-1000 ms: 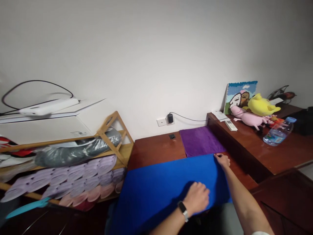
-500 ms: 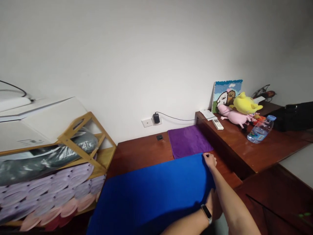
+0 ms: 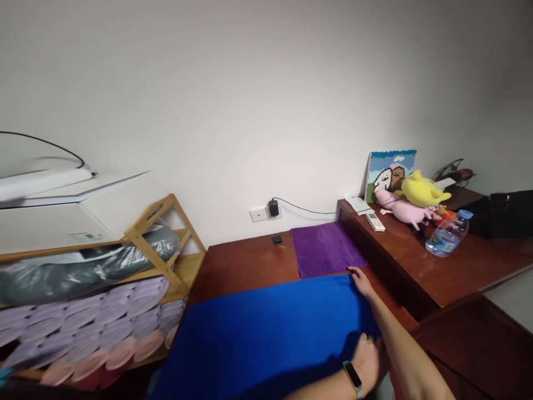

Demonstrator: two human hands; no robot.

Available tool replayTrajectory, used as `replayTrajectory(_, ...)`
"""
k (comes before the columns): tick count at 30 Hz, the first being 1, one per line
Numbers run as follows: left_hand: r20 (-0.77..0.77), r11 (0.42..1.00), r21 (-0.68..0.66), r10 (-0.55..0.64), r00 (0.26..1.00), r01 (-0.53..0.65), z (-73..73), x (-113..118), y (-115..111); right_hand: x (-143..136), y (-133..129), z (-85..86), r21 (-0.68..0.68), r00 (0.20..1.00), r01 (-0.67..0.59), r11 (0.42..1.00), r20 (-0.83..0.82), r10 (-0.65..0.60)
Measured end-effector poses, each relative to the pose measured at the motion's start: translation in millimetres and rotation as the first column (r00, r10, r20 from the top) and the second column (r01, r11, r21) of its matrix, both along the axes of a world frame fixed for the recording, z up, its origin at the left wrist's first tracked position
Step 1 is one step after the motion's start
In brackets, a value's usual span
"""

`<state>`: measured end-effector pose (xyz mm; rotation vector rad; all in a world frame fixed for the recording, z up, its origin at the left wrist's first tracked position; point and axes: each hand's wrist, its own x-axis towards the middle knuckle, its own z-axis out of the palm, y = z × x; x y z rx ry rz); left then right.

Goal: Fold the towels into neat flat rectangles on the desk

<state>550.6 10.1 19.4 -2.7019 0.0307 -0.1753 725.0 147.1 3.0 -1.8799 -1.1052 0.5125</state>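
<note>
A blue cloth (image 3: pixel 266 328) lies spread over the reddish-brown wooden surface, its right edge beside my two hands. At the cloth's far right corner is my right hand (image 3: pixel 361 281), its fingers stretched out and resting on the corner. My left hand (image 3: pixel 367 355), with a watch on the wrist, is closer to me at the cloth's right edge; its fingers are curled on the cloth and partly hidden. Just behind the blue cloth, a folded purple cloth (image 3: pixel 327 249) lies flat against the wall side.
To the right, a raised desk (image 3: pixel 410 264) holds a water bottle (image 3: pixel 447 236), a remote (image 3: pixel 375 221), plush toys (image 3: pixel 422 189) and a dog picture (image 3: pixel 389 169). On the left stands a wooden rack (image 3: pixel 194 272) with slippers (image 3: pixel 112 308). A black charger (image 3: pixel 273 208) is plugged into the wall.
My right hand's fingers have straightened from a pinch on the cloth's corner. My left hand shows more fully at the right edge. The view has shifted slightly.
</note>
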Motion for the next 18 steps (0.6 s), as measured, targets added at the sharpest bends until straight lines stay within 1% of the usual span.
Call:
replayTrajectory(1,0.056,0.988,-0.137,0.078,0.995,-0.070,1.4,-9.0,-1.4,0.1,3.3,5.9,-0.011,1.000,-0.027,1.000,-0.012,0.027)
replayTrajectory(2,0.085,0.933,-0.327,0.186,0.979,-0.149,3.6,-20.5,-2.3,-0.1,6.9,12.6,-0.027,0.998,-0.056,0.998,-0.022,0.055)
replayTrajectory(3,0.109,0.829,-0.522,0.301,0.947,-0.203,6.9,-34.4,-2.3,-0.8,10.9,19.8,-0.044,0.996,-0.087,0.995,-0.031,0.086)
replayTrajectory(4,0.112,0.682,-0.696,0.415,0.903,-0.227,11.5,-50.8,-1.4,-2.4,15.2,27.2,-0.058,0.992,-0.120,0.991,-0.037,0.118)
replayTrajectory(5,0.096,0.525,-0.822,0.511,0.854,-0.221,17.5,-69.4,0.5,-5.1,20.0,34.6,-0.070,0.988,-0.150,0.986,-0.039,0.147)
replayTrajectory(6,0.076,0.393,-0.897,0.586,0.807,-0.201,24.8,-90.1,3.1,-9.3,25.4,41.9,-0.079,0.984,-0.177,0.981,-0.036,0.174)
replayTrajectory(7,0.060,0.288,-0.942,0.649,0.759,-0.171,33.2,-112.5,6.2,-15.4,31.4,48.9,-0.085,0.979,-0.202,0.976,-0.030,0.200)
replayTrajectory(8,0.050,0.206,-0.969,0.703,0.710,-0.136,42.3,-135.9,9.5,-23.9,38.1,55.6,-0.089,0.974,-0.227,0.970,-0.022,0.226)
replayTrajectory(9,0.045,0.145,-0.985,0.749,0.661,-0.098,51.7,-160.0,12.7,-35.0,45.2,62.3,-0.091,0.967,-0.255,0.963,-0.014,0.255)
replayTrajectory(10,0.041,0.100,-0.993,0.789,0.613,-0.063,60.7,-184.1,15.4,-49.0,52.5,69.2,-0.094,0.958,-0.286,0.954,-0.008,0.287)
replayTrajectory(11,0.037,0.066,-0.997,0.823,0.567,-0.032,69.0,-207.8,17.4,-65.8,59.9,76.5,-0.097,0.946,-0.322,0.942,-0.001,0.323)
replayTrajectory(13,0.029,0.023,-1.000,0.878,0.477,0.018,82.2,-252.6,18.2,-107.6,74.3,93.0,-0.098,0.912,-0.405,0.909,0.028,0.409)
replayTrajectory(16,0.000,-0.030,-0.996,0.942,0.334,0.083,92.8,-314.0,9.8,-186.9,95.8,121.2,-0.059,0.827,-0.548,0.834,0.114,0.551)
replayTrajectory(18,-0.038,-0.063,-0.992,0.976,0.212,0.111,94.6,-354.2,-1.8,-248.2,111.1,137.9,-0.012,0.745,-0.652,0.758,0.173,0.644)
